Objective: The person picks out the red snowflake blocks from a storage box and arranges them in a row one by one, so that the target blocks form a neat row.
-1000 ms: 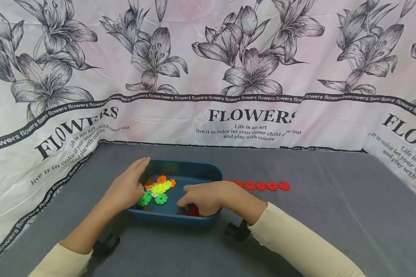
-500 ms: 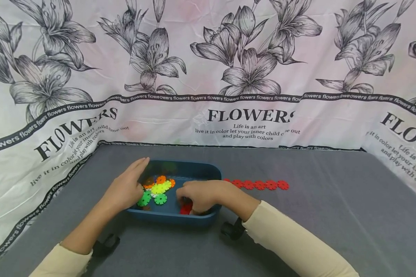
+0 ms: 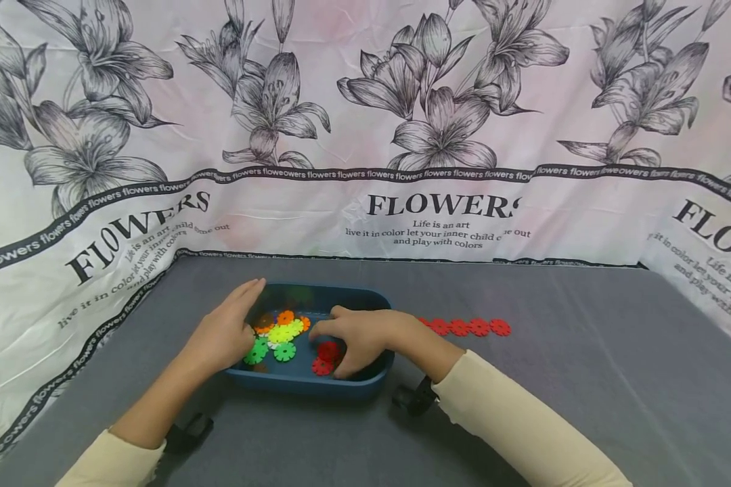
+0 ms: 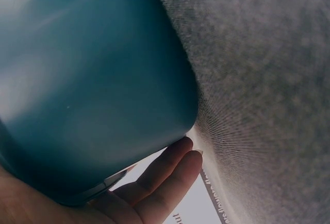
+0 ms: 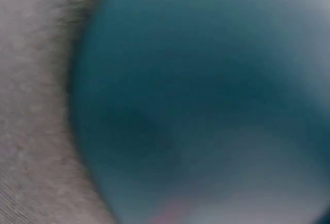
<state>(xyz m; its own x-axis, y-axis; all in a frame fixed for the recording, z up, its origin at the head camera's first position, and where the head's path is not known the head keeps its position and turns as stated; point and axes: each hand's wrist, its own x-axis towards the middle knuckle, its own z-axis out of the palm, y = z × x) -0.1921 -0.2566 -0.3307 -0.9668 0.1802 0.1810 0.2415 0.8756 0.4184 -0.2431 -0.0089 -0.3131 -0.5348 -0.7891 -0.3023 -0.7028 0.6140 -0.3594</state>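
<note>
The left hand [image 3: 222,335] grips the left end of a dark blue plastic bin [image 3: 317,385], thumb over the rim; in the left wrist view its fingers [image 4: 172,180] lie along the outer wall. My right hand [image 3: 365,338] reaches over the right rim into the bin, thumb and fingers spread apart. Between them, on the bin floor, are red notched interlocking discs [image 3: 323,366]. Green discs [image 3: 285,352], yellow discs [image 3: 283,332] and orange discs [image 3: 286,316] lie heaped at the bin's left. The right wrist view is filled by the blurred bin wall [image 5: 196,80]; that hand is out of it.
On the grey tabletop [image 3: 560,379], right of the bin, a row of red discs [image 3: 478,328] runs sideways, its left end hidden behind the right forearm. A white flower-printed cloth [image 3: 438,223] hangs along the table's back and sides.
The right hand's fingers, earlier curled down by the red discs, have spread apart, and more of the red discs now shows. The left hand stays at the bin's left end.
</note>
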